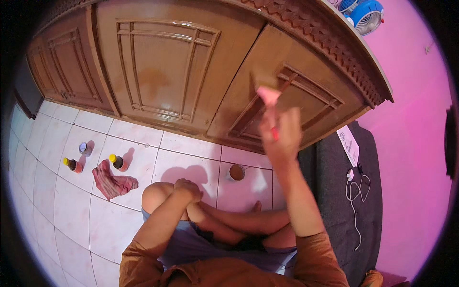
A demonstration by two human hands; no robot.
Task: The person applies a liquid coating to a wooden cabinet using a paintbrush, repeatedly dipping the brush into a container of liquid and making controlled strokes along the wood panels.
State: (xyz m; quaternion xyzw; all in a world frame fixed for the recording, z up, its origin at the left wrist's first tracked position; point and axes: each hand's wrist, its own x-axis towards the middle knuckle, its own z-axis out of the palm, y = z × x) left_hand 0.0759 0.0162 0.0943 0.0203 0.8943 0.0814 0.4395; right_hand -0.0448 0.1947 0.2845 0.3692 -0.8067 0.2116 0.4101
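My right hand (282,131) is closed round the red handle of a paintbrush (268,95). The brush, blurred by motion, is up against the right door of a brown wooden cabinet (229,52), near its raised moulding. My left hand (188,190) rests on my bent left knee with nothing in it, its fingers loosely laid over the leg and partly hidden. On the tiles between my legs and the cabinet stands a small container of brown liquid (236,172). Parts of the door look glossy.
At left on the white tiled floor (177,149) stand two yellow-capped bottles (118,162), a small can (85,149) and a crumpled red cloth (114,181). A dark mattress (330,205) at right bears a white cable (354,201) and a white box (348,145). A blue fan (367,18) sits on the cabinet top.
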